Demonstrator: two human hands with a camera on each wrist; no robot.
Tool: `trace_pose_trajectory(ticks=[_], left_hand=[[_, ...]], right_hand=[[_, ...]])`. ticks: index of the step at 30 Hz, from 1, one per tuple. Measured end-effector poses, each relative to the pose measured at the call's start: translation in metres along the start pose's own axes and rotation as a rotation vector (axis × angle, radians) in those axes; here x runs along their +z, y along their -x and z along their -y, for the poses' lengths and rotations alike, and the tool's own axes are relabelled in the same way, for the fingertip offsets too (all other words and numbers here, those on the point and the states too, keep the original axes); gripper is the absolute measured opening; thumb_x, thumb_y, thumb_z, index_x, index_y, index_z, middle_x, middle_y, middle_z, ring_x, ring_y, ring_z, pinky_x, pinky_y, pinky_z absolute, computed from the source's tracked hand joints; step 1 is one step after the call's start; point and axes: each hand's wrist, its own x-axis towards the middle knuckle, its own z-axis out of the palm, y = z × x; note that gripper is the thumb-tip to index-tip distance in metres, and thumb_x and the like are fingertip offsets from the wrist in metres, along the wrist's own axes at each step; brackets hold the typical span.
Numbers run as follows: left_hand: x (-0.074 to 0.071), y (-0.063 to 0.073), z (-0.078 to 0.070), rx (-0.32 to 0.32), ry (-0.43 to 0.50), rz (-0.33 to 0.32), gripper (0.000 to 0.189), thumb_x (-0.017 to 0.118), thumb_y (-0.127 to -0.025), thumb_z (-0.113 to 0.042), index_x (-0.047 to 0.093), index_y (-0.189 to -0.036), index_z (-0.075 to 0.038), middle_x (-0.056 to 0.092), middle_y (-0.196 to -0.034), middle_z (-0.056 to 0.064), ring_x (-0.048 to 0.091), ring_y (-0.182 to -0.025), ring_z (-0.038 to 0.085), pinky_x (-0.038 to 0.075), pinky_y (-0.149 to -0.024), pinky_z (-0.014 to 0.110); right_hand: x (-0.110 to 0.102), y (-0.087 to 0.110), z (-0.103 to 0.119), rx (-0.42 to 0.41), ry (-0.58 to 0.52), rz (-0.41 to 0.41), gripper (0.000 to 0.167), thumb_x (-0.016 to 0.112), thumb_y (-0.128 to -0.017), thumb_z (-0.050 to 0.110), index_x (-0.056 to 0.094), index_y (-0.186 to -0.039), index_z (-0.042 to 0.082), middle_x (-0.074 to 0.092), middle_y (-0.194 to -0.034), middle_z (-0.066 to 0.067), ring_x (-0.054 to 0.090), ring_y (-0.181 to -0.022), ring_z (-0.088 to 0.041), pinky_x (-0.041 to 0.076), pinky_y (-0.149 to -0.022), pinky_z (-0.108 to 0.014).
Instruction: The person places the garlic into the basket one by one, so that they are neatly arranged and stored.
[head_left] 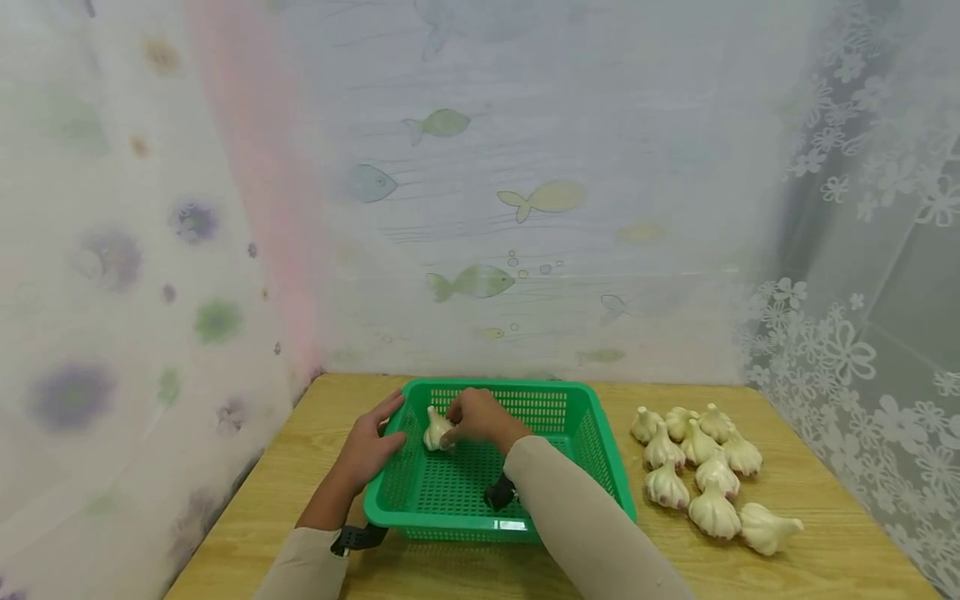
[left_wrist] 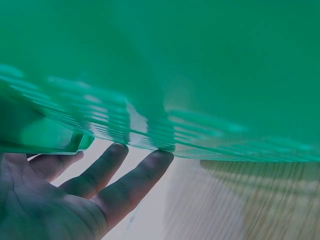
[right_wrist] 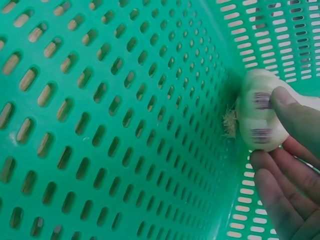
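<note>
A garlic bulb (head_left: 437, 431) sits inside the green plastic basket (head_left: 615, 479), near its left wall. My right hand (head_left: 482, 417) reaches into the basket and pinches that bulb between thumb and fingers. In the right wrist view the bulb (right_wrist: 261, 112) has its root end towards the perforated floor, with the thumb on one side and fingers beneath. My left hand (head_left: 372, 442) lies at the basket's left rim, its thumb over the edge. The left wrist view shows extended fingers (left_wrist: 135, 182) against the basket's outer side (left_wrist: 200, 65).
To the right of the basket, several garlic bulbs (head_left: 715, 510) stand in a cluster on the wooden table (head_left: 840, 542). One bulb (head_left: 768, 528) lies on its side at the cluster's near right. A patterned curtain (head_left: 540, 317) hangs behind the table.
</note>
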Motion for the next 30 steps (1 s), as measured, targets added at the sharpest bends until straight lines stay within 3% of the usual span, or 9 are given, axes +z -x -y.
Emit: trace_pose_trajectory(ticks=[10, 21, 30], left_hand=[[-0.001, -0.003, 0.0, -0.004, 0.038, 0.01, 0.069, 0.053, -0.097, 0.0, 0.033, -0.162, -0.004, 0.023, -0.172, 0.007, 0.04, -0.146, 0.049, 0.048, -0.075, 0.037], [-0.002, 0.0, 0.001, -0.008, 0.021, 0.013, 0.069, 0.053, -0.097, 0.001, 0.031, -0.162, -0.003, 0.021, -0.173, 0.009, 0.039, -0.146, 0.051, 0.048, -0.075, 0.036], [-0.001, -0.001, -0.002, -0.014, 0.022, 0.012, 0.07, 0.055, -0.096, 0.0, 0.032, -0.162, -0.004, 0.022, -0.173, 0.008, 0.039, -0.147, 0.049, 0.052, -0.08, 0.036]], right_hand=[[-0.003, 0.0, 0.0, 0.011, 0.016, 0.01, 0.055, 0.091, -0.079, 0.034, 0.076, -0.124, 0.008, 0.076, -0.119, -0.006, 0.07, -0.112, -0.023, 0.057, -0.093, -0.039], [-0.015, 0.006, 0.012, 0.006, 0.049, 0.047, 0.058, 0.086, -0.085, 0.036, 0.07, -0.133, 0.008, 0.075, -0.121, -0.008, 0.07, -0.113, -0.025, 0.057, -0.095, -0.04], [-0.028, 0.016, 0.023, -0.061, 0.093, 0.052, 0.067, 0.086, -0.085, 0.038, 0.064, -0.14, 0.007, 0.074, -0.124, -0.01, 0.069, -0.117, -0.027, 0.056, -0.097, -0.042]])
